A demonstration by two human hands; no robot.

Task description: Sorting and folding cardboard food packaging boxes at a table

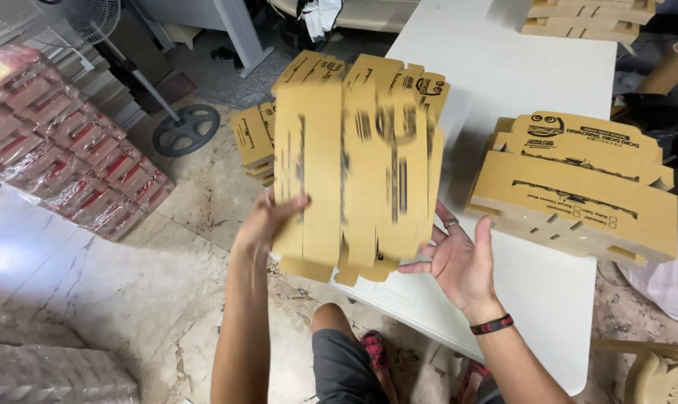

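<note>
Brown flat cardboard box blanks [354,164], a blurred handful, stood upright above the near edge of the white table [518,82]; the left hand [268,221] gripped their left side, the right hand [458,258] lay open, supporting. Squaring them seemed underway; next needed an even grip.

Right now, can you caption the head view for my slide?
Both hands, left hand and right hand, hold flat brown cardboard box blanks upright above a white table.

A pale marble floor [92,262] is seen under a white table [518,67]; a fan base [185,129] is placed behind.
</note>
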